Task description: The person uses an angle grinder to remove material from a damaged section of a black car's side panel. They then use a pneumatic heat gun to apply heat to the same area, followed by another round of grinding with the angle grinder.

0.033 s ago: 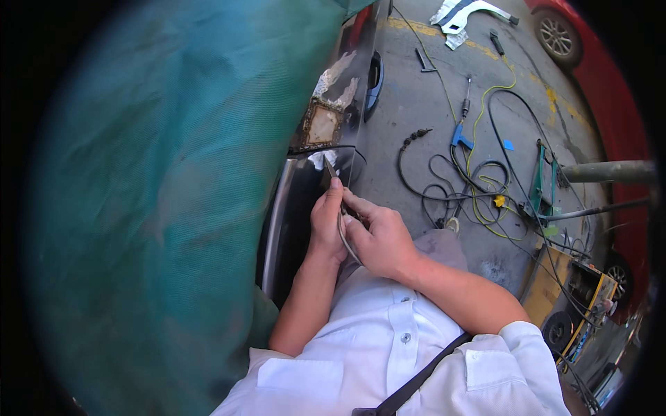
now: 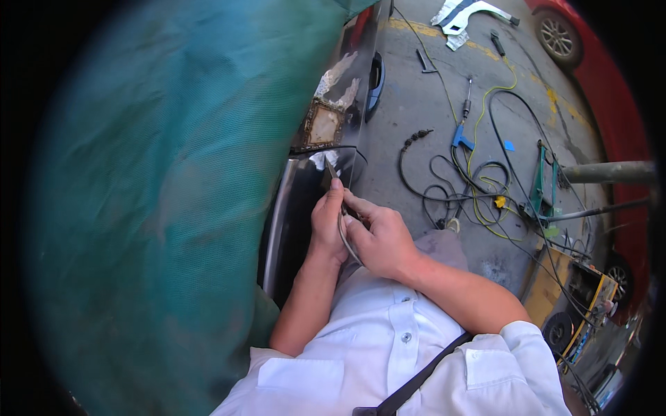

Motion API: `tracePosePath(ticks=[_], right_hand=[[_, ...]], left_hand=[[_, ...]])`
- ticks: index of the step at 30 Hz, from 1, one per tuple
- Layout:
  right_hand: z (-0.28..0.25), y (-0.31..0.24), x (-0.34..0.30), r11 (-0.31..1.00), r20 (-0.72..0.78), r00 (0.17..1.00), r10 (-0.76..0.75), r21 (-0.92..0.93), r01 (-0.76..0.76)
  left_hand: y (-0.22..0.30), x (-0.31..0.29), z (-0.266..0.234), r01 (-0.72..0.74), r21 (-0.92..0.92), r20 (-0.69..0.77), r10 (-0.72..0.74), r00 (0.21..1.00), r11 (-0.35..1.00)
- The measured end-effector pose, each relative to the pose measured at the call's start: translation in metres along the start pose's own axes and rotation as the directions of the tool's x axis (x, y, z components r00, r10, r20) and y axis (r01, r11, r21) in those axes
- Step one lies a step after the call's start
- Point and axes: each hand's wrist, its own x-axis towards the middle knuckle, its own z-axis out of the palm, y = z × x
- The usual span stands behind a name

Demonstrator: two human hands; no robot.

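In front of my shirt, my left hand [image 2: 327, 220] and my right hand [image 2: 383, 239] are closed together around a slim pointed metal tool [image 2: 331, 170]. Its tip reaches a bare, whitish patch [image 2: 323, 159] on the dark car panel [image 2: 300, 208]; whether it touches the metal I cannot tell. A thin, curved grey length [image 2: 348, 244] comes out below my fingers, and my grip hides how it joins the tip. Just beyond the panel gap is a rusty-edged square area [image 2: 323, 125], with scraped whitish metal [image 2: 336, 75] farther on.
A green cover [image 2: 159, 187] drapes the car on the left. On the concrete floor lie tangled hoses [image 2: 451, 197], a blue-handled air gun [image 2: 460, 137] and a white panel piece [image 2: 461, 17]. A green metal stand [image 2: 542, 180], a yellowish cart [image 2: 548, 288] and a red car [image 2: 607, 104] stand at right.
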Motion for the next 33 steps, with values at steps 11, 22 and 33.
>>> tracePosePath(ticks=[11, 22, 33], right_hand=[[0.001, 0.001, -0.003, 0.988, -0.004, 0.996, -0.087, -0.132, 0.086], [0.000, -0.003, -0.004, 0.989, 0.032, 0.997, 0.066, -0.138, -0.061], [0.007, 0.005, -0.005, 0.979, -0.034, 0.987, -0.154, -0.138, 0.148]], left_hand=[[-0.006, 0.004, -0.011, 0.018, -0.097, -0.003, -0.018, 1.000, 0.995], [-0.008, 0.002, -0.012, 0.034, -0.104, -0.011, -0.036, 0.999, 0.994], [-0.005, -0.002, -0.014, 0.080, -0.119, -0.096, -0.092, 0.991, 0.990]])
